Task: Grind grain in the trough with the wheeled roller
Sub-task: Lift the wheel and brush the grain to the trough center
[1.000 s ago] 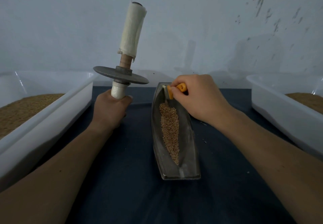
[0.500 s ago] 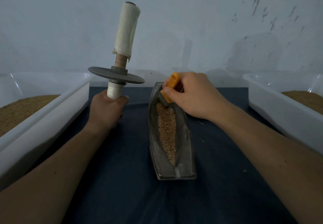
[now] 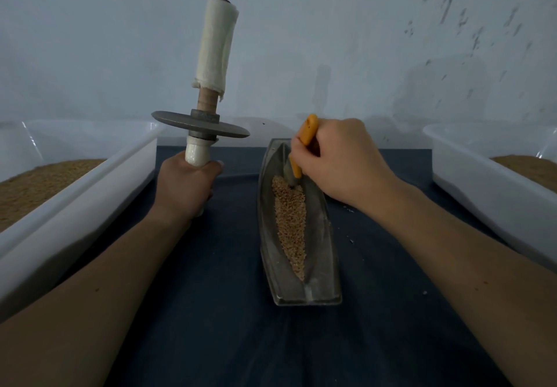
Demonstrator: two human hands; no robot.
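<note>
Head view: levelling, not yet grinding. The left grip [image 3: 184, 187] holds the wheeled roller [image 3: 200, 125] upright, off the table [image 3: 229, 326]. The right grip [image 3: 340, 160] holds an orange-handled tool [image 3: 307, 133] in the grain [image 3: 291, 223] at the far end of the mid-table trough [image 3: 266, 235]. Next, probably, the wheel goes into the trough. The left-edge tub [image 3: 90, 187] and right-edge tub [image 3: 482, 181] hold brown grain.

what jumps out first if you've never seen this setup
The wheeled roller stands out, gripped upright left of centre by the left hand, its metal disc roughly level. At centre, the right hand holds an orange-handled tool with its tip in the grain at the far end of the metal trough.
</note>
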